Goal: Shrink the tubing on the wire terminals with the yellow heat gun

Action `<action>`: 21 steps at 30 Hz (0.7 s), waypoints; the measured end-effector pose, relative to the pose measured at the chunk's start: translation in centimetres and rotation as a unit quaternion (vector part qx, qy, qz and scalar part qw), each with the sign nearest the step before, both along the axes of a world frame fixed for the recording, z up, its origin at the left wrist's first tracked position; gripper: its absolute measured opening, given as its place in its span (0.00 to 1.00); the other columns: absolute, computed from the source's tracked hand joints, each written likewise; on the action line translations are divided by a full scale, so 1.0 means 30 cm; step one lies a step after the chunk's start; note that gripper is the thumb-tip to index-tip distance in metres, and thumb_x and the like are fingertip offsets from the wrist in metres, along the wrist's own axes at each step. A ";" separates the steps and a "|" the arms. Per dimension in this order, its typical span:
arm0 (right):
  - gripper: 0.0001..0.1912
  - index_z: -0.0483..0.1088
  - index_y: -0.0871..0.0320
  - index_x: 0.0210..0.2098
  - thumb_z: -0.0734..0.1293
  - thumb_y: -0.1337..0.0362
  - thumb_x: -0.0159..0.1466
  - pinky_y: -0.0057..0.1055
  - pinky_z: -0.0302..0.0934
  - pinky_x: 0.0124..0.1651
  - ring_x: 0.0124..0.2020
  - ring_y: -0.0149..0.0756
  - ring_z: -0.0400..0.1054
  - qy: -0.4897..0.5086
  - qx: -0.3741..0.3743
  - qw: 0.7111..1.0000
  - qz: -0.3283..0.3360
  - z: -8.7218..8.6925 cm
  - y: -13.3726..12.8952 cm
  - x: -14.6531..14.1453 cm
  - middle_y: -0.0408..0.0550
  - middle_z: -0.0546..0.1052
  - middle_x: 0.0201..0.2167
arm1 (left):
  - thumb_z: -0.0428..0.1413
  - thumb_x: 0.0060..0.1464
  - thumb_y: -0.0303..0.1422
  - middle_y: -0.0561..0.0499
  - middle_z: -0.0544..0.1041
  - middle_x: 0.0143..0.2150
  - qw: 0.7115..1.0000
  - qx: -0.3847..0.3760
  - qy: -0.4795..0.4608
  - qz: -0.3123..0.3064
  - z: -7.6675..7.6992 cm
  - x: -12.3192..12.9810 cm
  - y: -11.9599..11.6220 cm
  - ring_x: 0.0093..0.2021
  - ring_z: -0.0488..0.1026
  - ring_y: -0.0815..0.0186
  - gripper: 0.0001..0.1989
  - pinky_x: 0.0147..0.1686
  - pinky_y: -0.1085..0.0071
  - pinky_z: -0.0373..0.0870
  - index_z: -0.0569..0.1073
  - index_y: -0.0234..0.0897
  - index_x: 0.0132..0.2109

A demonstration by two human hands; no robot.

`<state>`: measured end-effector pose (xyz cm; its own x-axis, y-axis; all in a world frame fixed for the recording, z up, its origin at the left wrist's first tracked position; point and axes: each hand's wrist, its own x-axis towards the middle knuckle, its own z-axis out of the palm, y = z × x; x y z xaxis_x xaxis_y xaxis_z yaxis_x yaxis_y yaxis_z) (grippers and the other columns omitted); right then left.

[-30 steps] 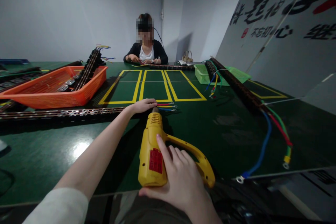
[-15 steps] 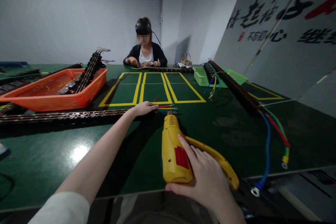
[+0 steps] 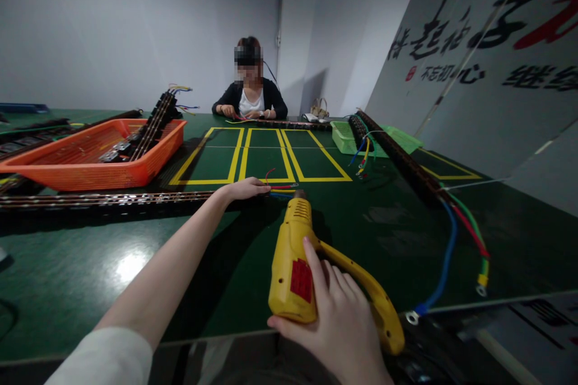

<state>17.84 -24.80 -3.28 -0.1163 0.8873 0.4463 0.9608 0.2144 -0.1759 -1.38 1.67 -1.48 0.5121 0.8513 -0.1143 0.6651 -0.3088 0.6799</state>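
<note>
My right hand (image 3: 336, 307) is wrapped round a yellow heat gun (image 3: 293, 271) with a red label. The gun's nozzle points away from me, close to the ends of red, yellow and blue wires (image 3: 280, 190). My left hand (image 3: 246, 189) is closed at the right end of a long dark strip (image 3: 112, 201), where these wires come out. Its fingertips rest on the wires. A thin red wire curls up just beyond the hand.
An orange basket (image 3: 90, 175) holding dark strips stands at the left. On the right, a green basket (image 3: 345, 139) bears long strips with coloured, lug-ended wires hanging toward me. Yellow tape marks the green table (image 3: 217, 289). Opposite, a person (image 3: 250, 96) handles wires.
The heat gun has tilted, its nozzle moving slightly right and its rear moving left with my right hand. My left hand stays on the wires. The view has shifted a little.
</note>
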 end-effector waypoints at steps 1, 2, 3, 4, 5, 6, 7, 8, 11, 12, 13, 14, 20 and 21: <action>0.60 0.43 0.59 0.67 0.61 0.29 0.47 0.46 0.63 0.45 0.43 0.53 0.69 0.003 -0.001 1.000 0.009 -0.002 0.000 -0.012 0.59 0.74 0.45 | 0.49 0.48 0.55 0.50 0.76 0.32 1.000 0.002 -0.001 -0.001 0.000 0.001 -0.002 0.33 0.70 0.63 0.27 0.34 0.70 0.64 0.77 0.34 0.37; 0.60 0.43 0.60 0.67 0.60 0.29 0.47 0.45 0.63 0.44 0.42 0.52 0.69 0.006 -0.004 1.000 0.021 -0.002 0.001 -0.025 0.59 0.74 0.44 | 0.49 0.48 0.55 0.50 0.75 0.31 1.000 0.002 -0.003 -0.004 -0.001 0.001 -0.004 0.32 0.69 0.63 0.28 0.33 0.70 0.64 0.77 0.34 0.37; 0.61 0.42 0.60 0.67 0.60 0.28 0.46 0.45 0.63 0.43 0.41 0.52 0.70 0.006 -0.010 0.999 0.033 0.000 0.002 -0.038 0.59 0.74 0.43 | 0.49 0.48 0.55 0.50 0.75 0.31 1.000 0.003 -0.006 -0.007 -0.003 0.001 -0.005 0.31 0.69 0.64 0.28 0.33 0.70 0.64 0.77 0.34 0.37; 0.62 0.42 0.61 0.67 0.60 0.28 0.46 0.45 0.64 0.42 0.40 0.51 0.70 0.004 -0.017 0.999 0.046 0.003 0.004 -0.052 0.58 0.75 0.42 | 0.49 0.48 0.55 0.50 0.75 0.30 1.000 0.003 -0.009 -0.010 -0.005 0.001 -0.005 0.31 0.69 0.64 0.28 0.32 0.70 0.64 0.77 0.33 0.37; 0.63 0.43 0.61 0.67 0.60 0.27 0.45 0.45 0.64 0.42 0.40 0.51 0.70 -0.001 -0.026 0.998 0.058 0.007 0.006 -0.066 0.58 0.75 0.41 | 0.49 0.48 0.55 0.50 0.75 0.31 1.000 0.003 -0.012 -0.013 -0.008 0.001 -0.003 0.31 0.69 0.64 0.28 0.32 0.70 0.64 0.76 0.33 0.38; 0.63 0.43 0.62 0.67 0.60 0.27 0.44 0.45 0.65 0.41 0.39 0.51 0.70 -0.006 -0.034 0.997 0.066 0.012 0.009 -0.080 0.59 0.75 0.41 | 0.48 0.48 0.55 0.50 0.76 0.31 1.000 0.005 -0.015 -0.014 -0.012 0.001 0.000 0.32 0.69 0.63 0.29 0.33 0.70 0.64 0.76 0.33 0.38; 0.64 0.44 0.63 0.67 0.61 0.27 0.43 0.45 0.65 0.42 0.39 0.52 0.70 -0.010 -0.043 0.996 0.073 0.017 0.011 -0.094 0.59 0.75 0.41 | 0.48 0.49 0.55 0.50 0.76 0.32 1.000 0.009 -0.017 -0.015 -0.017 0.000 0.004 0.33 0.70 0.63 0.29 0.34 0.70 0.65 0.76 0.33 0.38; 0.65 0.44 0.63 0.67 0.61 0.27 0.43 0.46 0.65 0.42 0.39 0.52 0.70 -0.011 -0.050 0.995 0.080 0.022 0.014 -0.106 0.60 0.75 0.41 | 0.48 0.49 0.55 0.50 0.77 0.33 1.000 0.014 -0.019 -0.015 -0.021 -0.001 0.008 0.34 0.70 0.62 0.29 0.35 0.69 0.65 0.77 0.33 0.38; 0.65 0.44 0.63 0.67 0.61 0.27 0.42 0.46 0.64 0.44 0.41 0.51 0.70 0.001 -0.073 0.993 0.094 0.032 0.021 -0.130 0.59 0.75 0.41 | 0.47 0.50 0.56 0.49 0.78 0.37 0.999 0.029 -0.016 -0.015 -0.030 -0.004 0.018 0.38 0.72 0.60 0.30 0.40 0.69 0.66 0.77 0.33 0.40; 0.65 0.44 0.62 0.67 0.61 0.27 0.42 0.46 0.64 0.45 0.40 0.51 0.70 0.007 -0.082 0.992 0.096 0.034 0.023 -0.132 0.58 0.75 0.41 | 0.47 0.50 0.56 0.48 0.78 0.39 0.999 0.035 -0.012 -0.014 -0.030 -0.005 0.018 0.39 0.72 0.60 0.30 0.41 0.69 0.65 0.77 0.34 0.41; 0.65 0.44 0.62 0.67 0.60 0.26 0.42 0.47 0.64 0.45 0.40 0.51 0.70 0.012 -0.091 0.991 0.097 0.036 0.025 -0.131 0.58 0.75 0.41 | 0.46 0.50 0.56 0.48 0.78 0.40 0.999 0.041 -0.006 -0.013 -0.028 -0.005 0.016 0.41 0.72 0.59 0.30 0.43 0.69 0.65 0.77 0.34 0.42; 0.65 0.44 0.61 0.67 0.60 0.26 0.41 0.47 0.64 0.45 0.40 0.51 0.70 0.015 -0.098 0.990 0.098 0.038 0.026 -0.128 0.58 0.75 0.41 | 0.46 0.51 0.55 0.48 0.78 0.42 0.999 0.047 0.001 -0.010 -0.026 -0.004 0.011 0.42 0.72 0.59 0.30 0.44 0.69 0.65 0.76 0.35 0.42; 0.65 0.43 0.59 0.67 0.61 0.26 0.41 0.49 0.63 0.47 0.44 0.52 0.69 0.020 -0.122 0.986 0.116 0.056 0.034 -0.077 0.60 0.73 0.47 | 0.43 0.54 0.54 0.48 0.77 0.45 0.992 0.108 0.059 0.017 -0.001 0.009 -0.042 0.45 0.72 0.57 0.29 0.43 0.69 0.64 0.76 0.38 0.46; 0.65 0.43 0.59 0.67 0.61 0.26 0.41 0.49 0.62 0.48 0.45 0.53 0.69 0.024 -0.125 0.985 0.117 0.058 0.034 -0.067 0.59 0.73 0.47 | 0.42 0.55 0.53 0.48 0.77 0.46 0.990 0.123 0.067 0.019 0.002 0.011 -0.049 0.45 0.72 0.57 0.28 0.43 0.69 0.64 0.75 0.39 0.46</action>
